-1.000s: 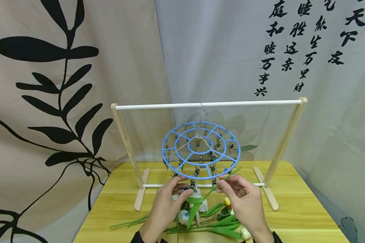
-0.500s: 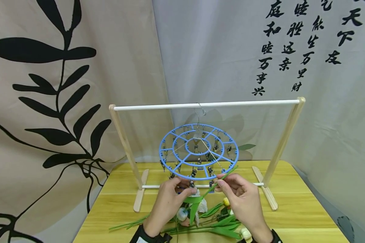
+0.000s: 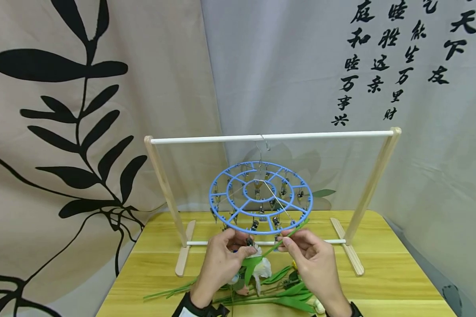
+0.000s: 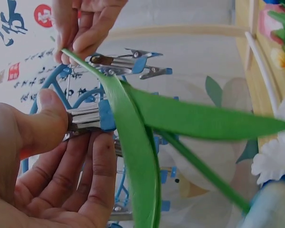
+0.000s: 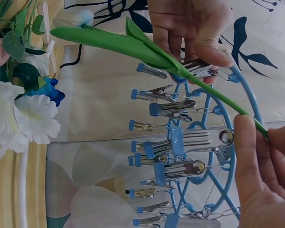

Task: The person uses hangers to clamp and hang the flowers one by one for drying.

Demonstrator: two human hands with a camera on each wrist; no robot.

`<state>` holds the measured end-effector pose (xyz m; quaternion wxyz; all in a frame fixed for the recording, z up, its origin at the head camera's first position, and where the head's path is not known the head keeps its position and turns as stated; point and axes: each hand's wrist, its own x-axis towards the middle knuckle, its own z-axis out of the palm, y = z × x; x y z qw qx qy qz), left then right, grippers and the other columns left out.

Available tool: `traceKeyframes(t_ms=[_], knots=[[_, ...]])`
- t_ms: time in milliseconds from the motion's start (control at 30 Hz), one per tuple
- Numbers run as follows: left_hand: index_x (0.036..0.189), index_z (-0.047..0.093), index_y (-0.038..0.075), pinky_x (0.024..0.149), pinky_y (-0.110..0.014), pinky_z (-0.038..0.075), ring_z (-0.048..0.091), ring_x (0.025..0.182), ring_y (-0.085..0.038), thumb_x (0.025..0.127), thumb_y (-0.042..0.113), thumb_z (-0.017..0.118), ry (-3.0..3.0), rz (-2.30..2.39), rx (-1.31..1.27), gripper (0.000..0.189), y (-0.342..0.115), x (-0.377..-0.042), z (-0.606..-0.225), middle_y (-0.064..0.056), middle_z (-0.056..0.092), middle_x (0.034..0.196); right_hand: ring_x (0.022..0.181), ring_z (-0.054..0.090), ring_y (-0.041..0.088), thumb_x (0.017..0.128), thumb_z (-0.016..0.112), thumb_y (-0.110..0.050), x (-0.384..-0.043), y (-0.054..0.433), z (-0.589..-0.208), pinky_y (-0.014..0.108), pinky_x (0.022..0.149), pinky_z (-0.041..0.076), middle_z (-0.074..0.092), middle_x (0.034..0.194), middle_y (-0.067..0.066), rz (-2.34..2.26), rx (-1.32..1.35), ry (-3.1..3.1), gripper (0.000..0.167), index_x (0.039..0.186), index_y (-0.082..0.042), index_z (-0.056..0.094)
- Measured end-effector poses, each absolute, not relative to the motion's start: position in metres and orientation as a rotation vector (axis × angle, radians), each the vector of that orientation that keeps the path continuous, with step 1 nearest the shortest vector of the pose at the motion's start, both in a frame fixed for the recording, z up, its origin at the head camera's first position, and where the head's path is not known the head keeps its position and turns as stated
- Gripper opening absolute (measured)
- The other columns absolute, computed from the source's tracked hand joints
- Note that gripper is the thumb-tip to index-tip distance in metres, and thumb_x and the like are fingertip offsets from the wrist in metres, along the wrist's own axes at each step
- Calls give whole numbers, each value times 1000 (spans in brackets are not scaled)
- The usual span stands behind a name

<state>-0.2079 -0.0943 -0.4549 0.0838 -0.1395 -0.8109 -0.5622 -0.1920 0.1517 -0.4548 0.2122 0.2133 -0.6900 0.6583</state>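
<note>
In the head view, my left hand [image 3: 226,259] pinches a metal clip [image 4: 88,116] with blue tips between thumb and fingers. This clip hangs at the near rim of a round blue hanger [image 3: 262,193]. My right hand [image 3: 311,259] pinches the green stem [image 5: 223,102] of an artificial tulip close to its end. The stem slants down past the clip's blue tip, and its long leaves [image 4: 137,142] overlap the tip in the left wrist view. A pale blue-white bloom [image 5: 73,17] is at the stem's other end, partly hidden by leaves in the head view.
The hanger hooks over the white top bar [image 3: 206,139] of a wooden stand [image 3: 164,189]. Several more clips [image 5: 173,109] dangle from its rings. Below my hands, artificial flowers with green stems [image 3: 258,300] lie in a heap on the yellow wooden table [image 3: 396,273].
My left thumb has come in closer against the clip. My right hand, still pinching the stem, has shifted slightly left, and the leaves and bloom have moved a little.
</note>
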Motion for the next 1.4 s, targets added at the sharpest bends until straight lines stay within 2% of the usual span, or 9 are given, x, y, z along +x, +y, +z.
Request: traceKeyframes(t_ms=[133,300,500,733,1000,1167,1400], knots=[[112,83,13,86,-25,65,78,91,-9,101,17,93,-2373,-1730,-386,15,-93,-207,-455,-6,84,109,93,88,20,108,74,11,-191,151,-457,34,85,74,83,119,27,1820,572,-1931,9,116,13,76],[106,84,12,84,-24,66,80,87,-11,100,16,94,-2329,-1808,-343,13,-91,-207,-455,-7,86,106,98,88,17,109,72,12,-191,150,-461,35,87,74,81,119,31,1847,568,-1900,10,117,8,77],[102,82,11,84,-23,66,81,86,-10,99,16,96,-2317,-1846,-326,15,-91,-207,-453,-7,88,104,100,88,17,109,68,17,-191,148,-467,34,87,74,81,118,32,1876,631,-1796,15,120,12,76],[103,84,11,83,-23,66,81,86,-11,99,16,96,-2303,-1850,-308,14,-92,-206,-450,-7,88,103,101,88,16,109,67,18,-190,144,-470,33,90,73,83,119,27,1863,679,-1773,16,123,14,74],[104,84,10,83,-22,66,82,85,-12,98,10,96,-2281,-1873,-311,13,-88,-207,-451,-9,88,102,99,89,17,106,68,21,-187,140,-472,37,89,73,84,116,27,1881,636,-1779,16,120,15,74],[109,84,7,85,-22,67,82,87,-11,98,13,96,-2261,-1903,-311,17,-88,-206,-452,-11,87,105,100,89,16,106,68,21,-186,140,-472,36,90,73,84,117,28,1906,603,-1776,15,120,17,74],[119,83,7,90,-22,66,82,96,-13,102,18,92,-2294,-1901,-290,23,-90,-205,-452,-11,86,112,100,88,12,109,69,15,-185,139,-470,34,93,73,87,120,15,1865,592,-1836,15,122,12,75]])
